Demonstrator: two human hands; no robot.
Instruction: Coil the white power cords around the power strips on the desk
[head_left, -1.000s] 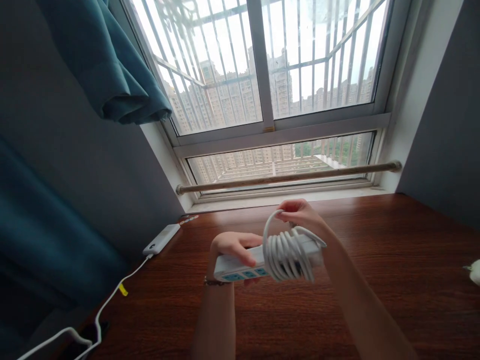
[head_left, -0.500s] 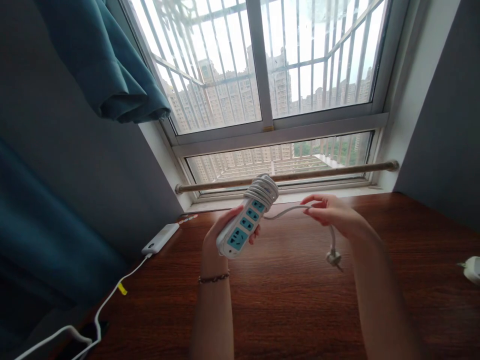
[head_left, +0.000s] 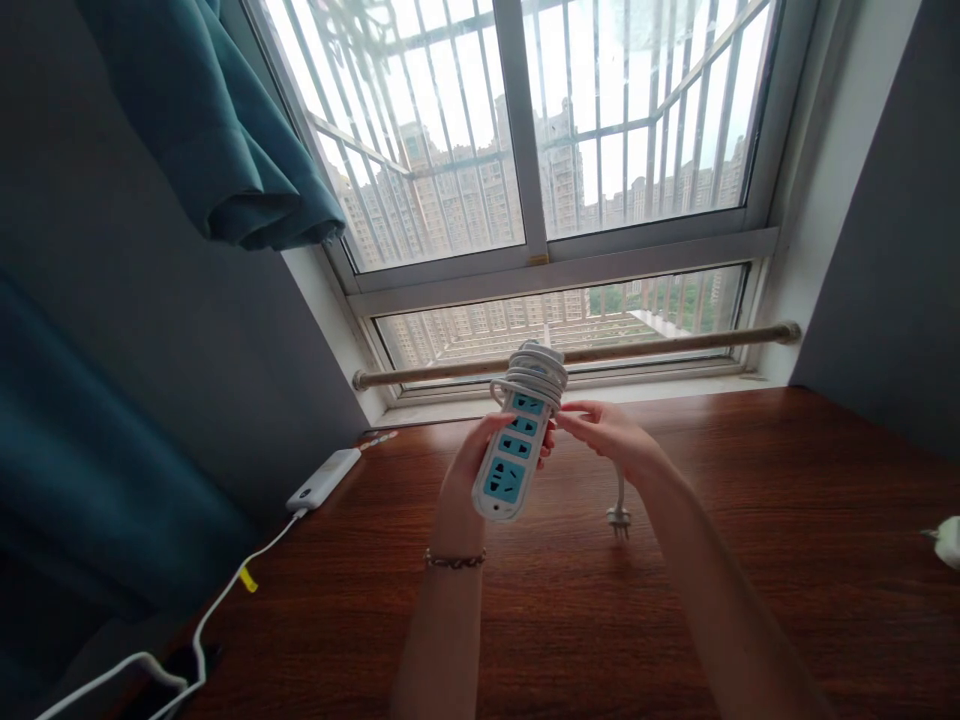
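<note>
A white power strip with blue socket faces is held up over the wooden surface by my left hand, its thumb across the front and its fingers wrapped behind. The strip's white cord is wound in several turns around the far end, with a small loop sticking out at the left. Close to the strip's right side, my right hand pinches the loose end of the cord. Below that hand the plug dangles, prongs pointing down.
A white power bank-like box with a white cable lies at the left on the brown wooden surface. A white plug-like object sits at the right edge. Behind are a horizontal rail, a barred window and a blue curtain.
My right hand has moved left, bringing the cord up to the strip. My left hand has shifted slightly right and turned the strip more upright. The plug swung left along with the cord.
</note>
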